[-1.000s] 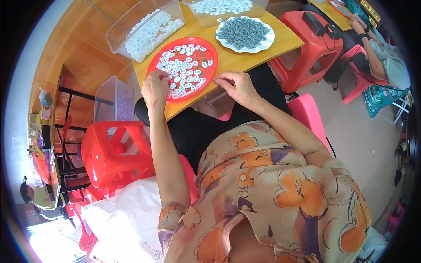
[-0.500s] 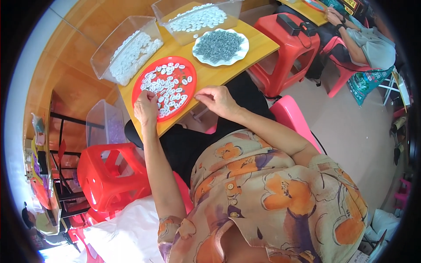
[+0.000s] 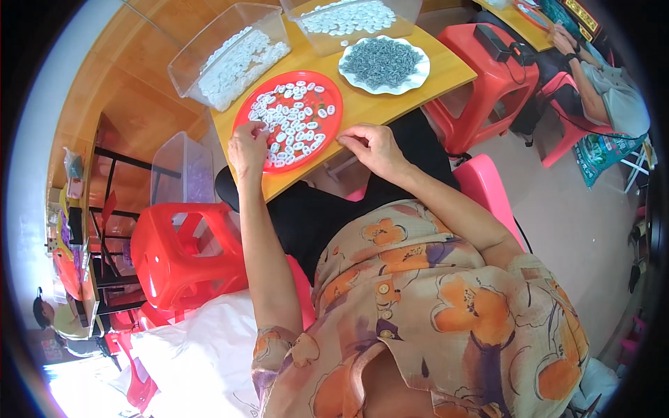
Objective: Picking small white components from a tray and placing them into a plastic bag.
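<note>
View shifted; red tray (image 3: 334, 95), white oval pieces (image 3: 311, 126)

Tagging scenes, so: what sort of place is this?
Probably a small workroom: a tray of white pieces, a plate heaped with grey parts, and another person seated at a second table.

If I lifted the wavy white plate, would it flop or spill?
The wavy white plate seems stiff, judging by its evenly ruffled edge. It might spill if tilted, because the small grey pieces lie loosely heaped across it.
</note>
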The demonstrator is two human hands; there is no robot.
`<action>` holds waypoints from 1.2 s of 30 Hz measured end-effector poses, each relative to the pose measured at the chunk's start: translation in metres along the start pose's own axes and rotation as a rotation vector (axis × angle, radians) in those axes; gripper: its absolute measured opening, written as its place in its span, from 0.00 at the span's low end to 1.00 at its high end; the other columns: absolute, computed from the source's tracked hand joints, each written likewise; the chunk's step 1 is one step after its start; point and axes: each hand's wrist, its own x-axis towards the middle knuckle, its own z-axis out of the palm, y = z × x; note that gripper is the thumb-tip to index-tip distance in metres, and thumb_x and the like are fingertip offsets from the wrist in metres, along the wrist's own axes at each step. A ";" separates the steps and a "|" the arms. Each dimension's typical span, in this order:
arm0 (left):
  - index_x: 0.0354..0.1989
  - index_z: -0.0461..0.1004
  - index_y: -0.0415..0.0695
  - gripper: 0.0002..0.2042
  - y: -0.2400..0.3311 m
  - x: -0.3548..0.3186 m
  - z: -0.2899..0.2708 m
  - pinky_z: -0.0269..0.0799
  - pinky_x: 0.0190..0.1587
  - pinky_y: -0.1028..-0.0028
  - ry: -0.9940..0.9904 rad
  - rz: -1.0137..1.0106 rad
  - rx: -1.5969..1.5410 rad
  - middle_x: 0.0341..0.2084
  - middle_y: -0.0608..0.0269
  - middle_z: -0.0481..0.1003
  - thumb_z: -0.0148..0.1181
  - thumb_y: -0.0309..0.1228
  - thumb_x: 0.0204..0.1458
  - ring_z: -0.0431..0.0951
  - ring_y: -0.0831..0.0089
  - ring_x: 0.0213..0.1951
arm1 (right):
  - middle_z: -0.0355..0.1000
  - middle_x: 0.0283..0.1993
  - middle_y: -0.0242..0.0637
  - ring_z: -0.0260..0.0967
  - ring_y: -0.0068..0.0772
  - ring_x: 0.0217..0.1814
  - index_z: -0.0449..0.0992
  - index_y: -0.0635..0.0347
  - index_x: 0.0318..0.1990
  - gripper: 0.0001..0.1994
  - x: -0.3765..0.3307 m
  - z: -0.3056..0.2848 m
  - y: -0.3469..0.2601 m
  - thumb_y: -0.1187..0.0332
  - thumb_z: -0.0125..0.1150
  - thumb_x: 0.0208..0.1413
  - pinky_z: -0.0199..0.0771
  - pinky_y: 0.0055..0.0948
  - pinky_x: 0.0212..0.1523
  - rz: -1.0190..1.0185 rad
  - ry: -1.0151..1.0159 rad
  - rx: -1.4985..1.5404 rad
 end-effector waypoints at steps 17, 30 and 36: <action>0.39 0.84 0.46 0.08 0.004 -0.007 0.016 0.77 0.47 0.55 0.062 0.197 0.243 0.40 0.53 0.83 0.73 0.33 0.54 0.85 0.50 0.44 | 0.85 0.36 0.44 0.82 0.27 0.33 0.86 0.68 0.44 0.07 -0.002 0.002 0.007 0.72 0.70 0.64 0.80 0.27 0.36 -0.029 0.015 0.038; 0.37 0.81 0.42 0.08 0.010 -0.010 0.008 0.77 0.44 0.55 0.051 0.195 0.149 0.36 0.53 0.83 0.73 0.30 0.54 0.84 0.51 0.42 | 0.86 0.39 0.42 0.83 0.33 0.37 0.89 0.60 0.45 0.08 0.088 -0.177 0.036 0.69 0.71 0.60 0.81 0.34 0.44 0.084 0.355 -0.470; 0.41 0.85 0.43 0.09 -0.002 -0.007 0.007 0.78 0.44 0.59 0.017 0.116 0.088 0.34 0.56 0.85 0.74 0.30 0.53 0.86 0.57 0.39 | 0.85 0.39 0.45 0.84 0.41 0.41 0.88 0.62 0.42 0.07 0.104 -0.202 0.054 0.71 0.72 0.58 0.81 0.40 0.47 0.122 0.075 -0.605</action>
